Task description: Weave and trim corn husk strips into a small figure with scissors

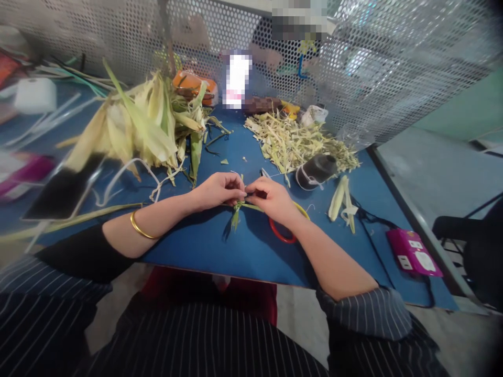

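Over the front of the blue table, my left hand (225,189) and my right hand (273,198) meet fingertip to fingertip, both closed in a pinch. A small green-yellow piece of corn husk (236,215) hangs down from the left fingertips. What the right fingertips pinch is too small to make out. Partly under my right hand and wrist lies a pair of scissors with red and yellow handles (283,236). To the right, a dark spool of thread (317,172) lies tilted by the shredded husk.
A large bunch of corn husks (135,123) lies at the back left, a heap of shredded husk (283,139) at the back right. A black flat device (63,188) lies left; a magenta box (414,252) with a cable sits right. Perforated metal mesh (361,68) borders the table's back.
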{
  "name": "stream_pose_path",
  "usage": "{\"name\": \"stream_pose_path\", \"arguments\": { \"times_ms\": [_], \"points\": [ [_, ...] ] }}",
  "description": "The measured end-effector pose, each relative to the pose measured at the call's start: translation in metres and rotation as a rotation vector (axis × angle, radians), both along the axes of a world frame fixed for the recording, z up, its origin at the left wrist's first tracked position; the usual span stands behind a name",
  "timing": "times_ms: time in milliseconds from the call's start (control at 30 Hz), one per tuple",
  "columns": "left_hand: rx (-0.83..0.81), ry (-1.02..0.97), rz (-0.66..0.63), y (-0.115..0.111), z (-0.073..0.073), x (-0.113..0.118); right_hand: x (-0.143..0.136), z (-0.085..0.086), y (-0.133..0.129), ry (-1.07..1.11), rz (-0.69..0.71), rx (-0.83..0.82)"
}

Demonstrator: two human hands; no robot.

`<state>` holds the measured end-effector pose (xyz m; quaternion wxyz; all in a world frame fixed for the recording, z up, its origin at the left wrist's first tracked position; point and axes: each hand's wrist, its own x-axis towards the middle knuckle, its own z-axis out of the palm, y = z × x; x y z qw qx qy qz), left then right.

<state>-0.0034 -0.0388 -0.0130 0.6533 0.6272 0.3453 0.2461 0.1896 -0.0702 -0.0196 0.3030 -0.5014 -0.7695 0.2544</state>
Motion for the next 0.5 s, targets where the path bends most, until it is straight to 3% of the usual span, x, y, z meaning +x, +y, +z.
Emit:
{"name": "stream_pose_path", "arguments": {
  "times_ms": [133, 300, 500],
  "points": [
    [-0.006, 0.029, 0.033, 0.0, 0.001, 0.001, -0.002, -0.003, 0.0, -0.003, -0.041, 0.081],
    [-0.028, 0.047, 0.079, 0.003, 0.002, 0.001, -0.002, 0.012, -0.007, -0.112, -0.071, 0.089],
    [-0.044, 0.035, 0.096, 0.007, 0.001, -0.003, -0.006, 0.023, -0.015, -0.174, 0.149, -0.009]
  ]
}}
